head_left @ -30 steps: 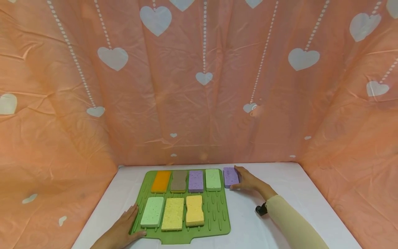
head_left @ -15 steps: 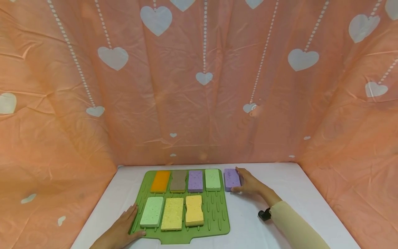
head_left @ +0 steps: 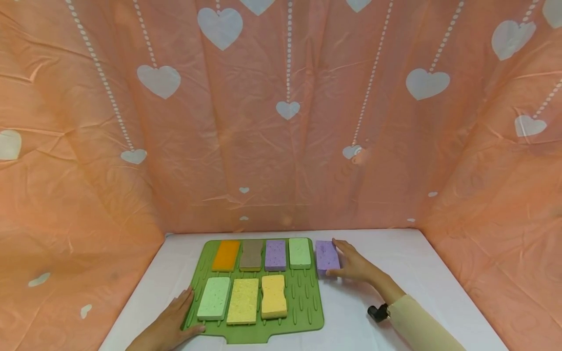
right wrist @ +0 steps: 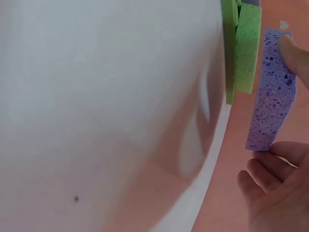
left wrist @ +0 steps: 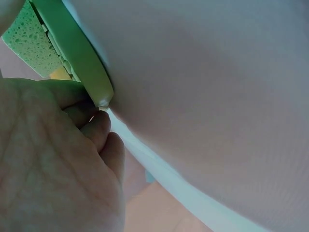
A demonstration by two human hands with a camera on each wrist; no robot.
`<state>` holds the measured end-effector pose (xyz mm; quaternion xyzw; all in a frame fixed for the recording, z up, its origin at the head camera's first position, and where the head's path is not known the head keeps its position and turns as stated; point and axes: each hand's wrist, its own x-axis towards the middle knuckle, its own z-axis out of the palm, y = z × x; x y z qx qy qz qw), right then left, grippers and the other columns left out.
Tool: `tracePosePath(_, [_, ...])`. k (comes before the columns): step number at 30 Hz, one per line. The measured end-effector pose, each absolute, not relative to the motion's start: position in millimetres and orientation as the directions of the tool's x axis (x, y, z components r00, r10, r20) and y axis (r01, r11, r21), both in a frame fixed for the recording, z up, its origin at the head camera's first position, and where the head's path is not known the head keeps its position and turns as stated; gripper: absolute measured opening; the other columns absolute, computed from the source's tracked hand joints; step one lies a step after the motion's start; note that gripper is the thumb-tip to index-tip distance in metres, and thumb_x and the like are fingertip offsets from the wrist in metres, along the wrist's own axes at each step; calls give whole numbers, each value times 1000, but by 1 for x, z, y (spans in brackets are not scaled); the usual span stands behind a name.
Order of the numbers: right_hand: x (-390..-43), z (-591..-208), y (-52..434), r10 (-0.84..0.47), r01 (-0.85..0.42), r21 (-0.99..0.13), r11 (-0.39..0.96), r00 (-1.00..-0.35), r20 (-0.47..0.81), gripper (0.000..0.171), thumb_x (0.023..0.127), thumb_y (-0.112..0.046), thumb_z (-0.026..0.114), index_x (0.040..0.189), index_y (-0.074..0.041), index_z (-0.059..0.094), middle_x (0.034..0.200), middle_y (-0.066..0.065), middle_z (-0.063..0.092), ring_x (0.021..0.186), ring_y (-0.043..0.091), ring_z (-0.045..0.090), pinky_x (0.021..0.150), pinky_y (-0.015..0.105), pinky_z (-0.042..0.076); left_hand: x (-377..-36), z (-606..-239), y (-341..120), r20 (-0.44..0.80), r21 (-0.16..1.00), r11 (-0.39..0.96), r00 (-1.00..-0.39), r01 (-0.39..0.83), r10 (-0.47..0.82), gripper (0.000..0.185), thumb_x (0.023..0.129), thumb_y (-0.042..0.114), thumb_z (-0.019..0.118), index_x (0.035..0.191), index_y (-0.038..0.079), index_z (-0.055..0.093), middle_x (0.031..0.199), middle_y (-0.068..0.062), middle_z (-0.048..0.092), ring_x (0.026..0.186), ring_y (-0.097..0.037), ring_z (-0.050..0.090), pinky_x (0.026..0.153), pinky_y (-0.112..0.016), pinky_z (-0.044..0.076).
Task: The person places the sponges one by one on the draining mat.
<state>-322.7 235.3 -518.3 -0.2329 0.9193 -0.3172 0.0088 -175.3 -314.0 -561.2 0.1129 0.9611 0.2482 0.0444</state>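
My right hand [head_left: 356, 263] pinches a purple sponge [head_left: 326, 256] by its ends, thumb at the near end and fingers at the far one. In the right wrist view this sponge [right wrist: 273, 92] is raised off the white table. It hangs just off the right edge of a green draining mat [head_left: 303, 287]. My left hand [head_left: 172, 319] grips the mat's near left corner, fingers along the left side and thumb at the front edge. Its fingertips curl against the mat's edge [left wrist: 89, 63] in the left wrist view.
Sponges lie in two rows on the mat: orange [head_left: 226, 255], grey-brown [head_left: 251, 254], purple [head_left: 275, 254] and pale green [head_left: 299, 252] behind, pale green [head_left: 214, 298], yellow [head_left: 243, 301] and notched yellow [head_left: 274, 296] in front. An orange curtain [head_left: 281, 161] with hearts surrounds the white table [head_left: 347, 317].
My right hand has drawn the purple sponge slightly toward me and lifted it beside the mat. The left hand has stayed at the mat's corner.
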Motion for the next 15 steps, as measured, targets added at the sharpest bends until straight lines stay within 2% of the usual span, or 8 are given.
tracePosePath(1, [-321, -518, 235, -437, -430, -588, 685, -888, 141, 115, 85, -39, 92, 164, 12, 26, 165, 39, 31, 152, 59, 29, 123, 72, 26, -175, -562, -314, -18, 493, 844, -967, 212, 253, 113, 92, 61, 78, 159, -17, 32, 170, -36, 26, 153, -58, 27, 129, -23, 6])
tracePosePath(2, [-319, -517, 234, -440, -439, -587, 681, -885, 152, 115, 84, -39, 93, 163, 13, 27, 164, 40, 32, 152, 59, 30, 122, 73, 27, -176, -563, -315, -18, 498, 843, -969, 204, 245, 114, 91, 63, 78, 160, -16, 32, 170, -34, 25, 154, -56, 26, 121, -11, -1])
tracePosePath(4, [-315, -516, 232, -446, -450, -589, 671, -880, 163, 115, 83, -38, 94, 163, 13, 27, 163, 40, 33, 151, 59, 31, 121, 73, 28, -176, -565, -316, -1, 502, 837, -967, 220, 254, 114, 91, 63, 77, 159, -17, 32, 170, -35, 26, 153, -58, 26, 121, -10, -3])
tracePosePath(6, [-312, -516, 230, -454, -463, -579, 671, -874, 173, 115, 83, -38, 94, 163, 13, 28, 162, 40, 35, 150, 59, 33, 121, 73, 29, -176, -567, -317, 8, 499, 838, -969, 219, 249, 115, 90, 64, 78, 159, -17, 34, 170, -35, 26, 153, -58, 26, 110, -2, -8])
tracePosePath(7, [-310, -516, 230, -459, -469, -573, 672, -871, 176, 115, 83, -39, 94, 163, 13, 29, 162, 39, 35, 151, 59, 33, 121, 73, 29, -176, -567, -317, 20, 486, 841, -965, 237, 261, 113, 91, 62, 77, 158, -18, 34, 168, -37, 28, 152, -59, 28, 121, -9, -2])
tracePosePath(10, [-306, -515, 227, -473, -488, -561, 669, -861, 186, 114, 83, -39, 94, 162, 13, 29, 163, 39, 36, 151, 58, 33, 122, 71, 29, -175, -567, -317, 25, 482, 843, -965, 240, 260, 110, 92, 61, 77, 158, -17, 35, 167, -36, 30, 156, -50, 26, 123, -11, 1])
tracePosePath(11, [-304, -515, 226, -478, -494, -558, 666, -858, 189, 114, 84, -39, 94, 162, 13, 30, 163, 39, 35, 151, 58, 32, 122, 71, 29, -175, -566, -316, 33, 469, 847, -963, 252, 269, 109, 93, 59, 77, 157, -17, 35, 166, -37, 31, 156, -50, 28, 130, -22, 9])
tracePosePath(15, [-297, -513, 221, -489, -501, -573, 648, -851, 192, 114, 83, -39, 94, 162, 12, 30, 162, 40, 35, 151, 59, 32, 121, 72, 29, -174, -561, -315, 6, 483, 844, -965, 234, 264, 109, 93, 58, 78, 158, -17, 34, 167, -37, 30, 156, -50, 26, 131, -24, 9])
